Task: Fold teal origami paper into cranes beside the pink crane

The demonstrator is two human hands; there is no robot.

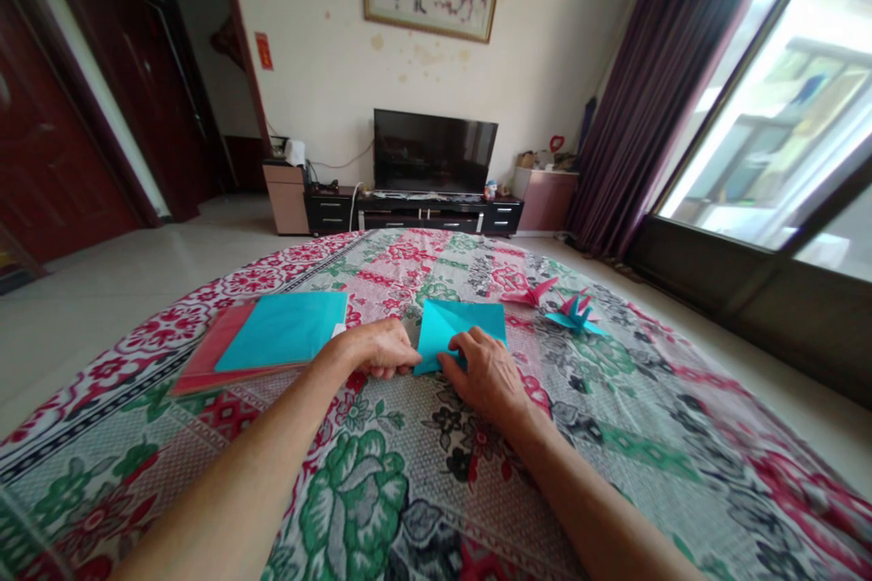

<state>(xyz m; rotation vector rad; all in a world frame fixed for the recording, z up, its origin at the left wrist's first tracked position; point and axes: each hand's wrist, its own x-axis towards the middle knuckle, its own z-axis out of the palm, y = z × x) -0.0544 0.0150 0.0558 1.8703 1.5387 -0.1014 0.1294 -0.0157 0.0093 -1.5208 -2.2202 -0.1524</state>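
Note:
A folded square of blue origami paper point(436, 322) lies flat on the patterned tablecloth in front of me, with crease lines across it. My left hand point(390, 348) is closed, its fingertips pinching the paper's near left corner. Over the near right part of the sheet, my right hand point(487, 372) bends its fingers, with thumb and index finger on the paper by its near edge. Those fingers hide that corner of the sheet. To the left lies a stack with a blue sheet point(286, 327) on top and red sheets point(204, 349) under it.
Folded paper cranes stand at the right: a red one point(532, 293) and a blue one point(578, 318) with more red paper behind it. The floral tablecloth point(354, 490) covers the round table. Beyond are a television point(434, 152) on a low cabinet and a purple curtain point(654, 91).

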